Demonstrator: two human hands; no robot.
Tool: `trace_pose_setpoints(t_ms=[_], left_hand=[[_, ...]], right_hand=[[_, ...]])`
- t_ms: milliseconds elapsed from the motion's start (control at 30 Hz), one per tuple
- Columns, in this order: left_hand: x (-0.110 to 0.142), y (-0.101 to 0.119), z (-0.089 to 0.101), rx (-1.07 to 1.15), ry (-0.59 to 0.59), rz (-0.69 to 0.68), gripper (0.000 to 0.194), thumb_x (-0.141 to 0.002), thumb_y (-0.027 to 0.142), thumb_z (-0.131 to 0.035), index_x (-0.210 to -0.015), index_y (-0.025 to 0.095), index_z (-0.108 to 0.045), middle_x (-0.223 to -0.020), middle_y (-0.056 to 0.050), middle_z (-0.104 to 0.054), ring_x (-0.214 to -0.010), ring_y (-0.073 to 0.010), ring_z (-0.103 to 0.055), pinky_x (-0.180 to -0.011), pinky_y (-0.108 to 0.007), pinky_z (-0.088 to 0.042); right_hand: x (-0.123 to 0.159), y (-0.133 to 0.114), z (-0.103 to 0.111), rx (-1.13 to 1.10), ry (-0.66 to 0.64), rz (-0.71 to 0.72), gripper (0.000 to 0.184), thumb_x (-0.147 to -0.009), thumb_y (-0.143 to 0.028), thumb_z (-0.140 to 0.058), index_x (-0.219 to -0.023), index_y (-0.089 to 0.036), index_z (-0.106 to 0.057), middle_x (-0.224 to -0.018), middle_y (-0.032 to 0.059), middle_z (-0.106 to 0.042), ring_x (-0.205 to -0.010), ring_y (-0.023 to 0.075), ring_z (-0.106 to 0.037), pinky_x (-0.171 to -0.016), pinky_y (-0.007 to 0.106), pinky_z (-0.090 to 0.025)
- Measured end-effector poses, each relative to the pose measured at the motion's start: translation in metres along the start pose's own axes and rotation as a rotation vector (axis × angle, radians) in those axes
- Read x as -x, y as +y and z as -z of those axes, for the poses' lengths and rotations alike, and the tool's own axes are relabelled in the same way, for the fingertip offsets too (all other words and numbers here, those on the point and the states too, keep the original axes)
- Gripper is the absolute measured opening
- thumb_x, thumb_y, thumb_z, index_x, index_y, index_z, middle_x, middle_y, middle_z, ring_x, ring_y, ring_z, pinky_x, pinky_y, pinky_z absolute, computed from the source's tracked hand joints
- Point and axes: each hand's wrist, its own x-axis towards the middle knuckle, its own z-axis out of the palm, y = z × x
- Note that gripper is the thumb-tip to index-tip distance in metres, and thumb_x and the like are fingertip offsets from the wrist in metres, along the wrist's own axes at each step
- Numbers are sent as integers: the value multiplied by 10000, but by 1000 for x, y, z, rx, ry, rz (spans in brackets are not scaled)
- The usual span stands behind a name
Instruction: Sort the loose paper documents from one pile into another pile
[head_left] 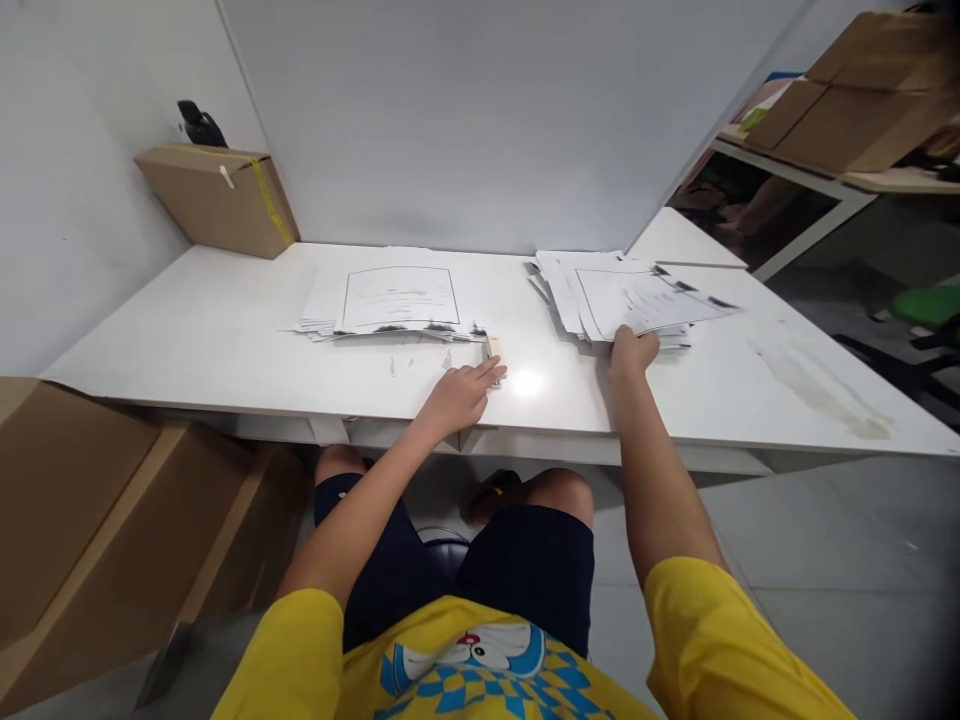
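My left hand (463, 394) rests at the front part of the table, its fingers closed over a small cream stapler (493, 347). In my right hand (634, 352) is the near edge of some printed paper sheets (637, 300), which lie tilted over a fanned, untidy pile on the right; how many it pinches I cannot tell. To the left of the stapler lies a flatter stack of printed sheets (401, 297), the top one with a black frame line and dark smudges along its near edge.
A white table (225, 350) stands against a pale panel. A taped cardboard box (217, 200) with a black object (201, 125) behind it is at the back left. More cardboard (112, 560) stands low at the left. Another box (847, 120) sits on a neighbouring table at the right.
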Motion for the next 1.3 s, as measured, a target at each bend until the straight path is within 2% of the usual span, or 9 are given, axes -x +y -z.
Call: trace_pose_setpoints(t_ms=[100,300,433,567,733,867,1100,1200,1300], left_hand=[[2,1,-3,29,1,-7,536,-950,147,-335,-1467,176,-471,-1593,-58,-416,-1183,-247,-630,-921,-401,-526],[4,-21,4,61,150,27,567,-973,167,-321,-1533,230,-388,-1585,-65,-430,-1349,-233,-539,-1066,-424,-483],[13,-76,29,-143,195,313,610,-935,172,-442,-1542,178,-378,-1617,-79,-374,-1533,-291,-267,-1253,-516,-219],[26,-108,39,-146,192,526,453,-981,190,-399,-1404,174,-561,-1502,-96,-535,-1474,-277,-394,-1209,-511,-306],[30,-98,34,-162,245,411,436,-970,100,-360,-1293,184,-642,-1349,-82,-670,-1320,-220,-574,-1121,-447,-410],[27,-97,33,-224,263,472,517,-940,154,-473,-1455,178,-506,-1543,-101,-483,-1465,-290,-404,-1167,-508,-346],[28,-94,33,-189,312,497,442,-957,65,-377,-1296,160,-644,-1334,-93,-678,-1251,-255,-617,-1016,-437,-466],[30,-96,34,-120,428,579,413,-968,84,-399,-1302,142,-636,-1272,-111,-710,-1210,-254,-644,-1012,-427,-480],[35,-109,37,54,718,755,380,-1017,167,-380,-1306,159,-626,-1247,-116,-720,-1188,-240,-663,-1022,-394,-503]], right_hand=[[1,0,-6,211,59,52,432,-838,-140,-560,-1256,-35,-567,-1257,217,-604,-1255,292,-558,-1149,445,-364],[10,-5,-3,387,28,-43,998,-866,-339,-666,-1596,-14,-67,-1567,320,-261,-1391,348,-451,-1144,396,-365],[7,-4,1,348,109,-135,933,-913,-223,-577,-1605,-47,22,-1605,309,-175,-1427,289,-432,-1161,326,-336],[-3,4,3,301,167,-155,839,-921,-147,-490,-1618,-106,-25,-1646,229,-161,-1542,206,-210,-1219,301,-222],[-3,10,7,150,184,-114,756,-946,-171,-413,-1598,-5,-69,-1665,238,-97,-1562,170,-108,-1245,284,-98],[5,9,13,81,179,-136,733,-951,-183,-389,-1590,19,-93,-1669,218,-108,-1553,146,-149,-1234,248,-124],[1,20,10,24,145,-112,737,-875,-98,-362,-1583,-57,-163,-1661,210,-160,-1523,117,-244,-1212,242,-182],[-1,21,10,-39,138,-120,799,-806,-36,-333,-1579,-17,-130,-1651,243,-150,-1499,106,-305,-1183,234,-235],[6,16,14,33,188,-79,837,-748,-10,-362,-1567,-20,-191,-1646,254,-152,-1529,137,-236,-1213,269,-174]])
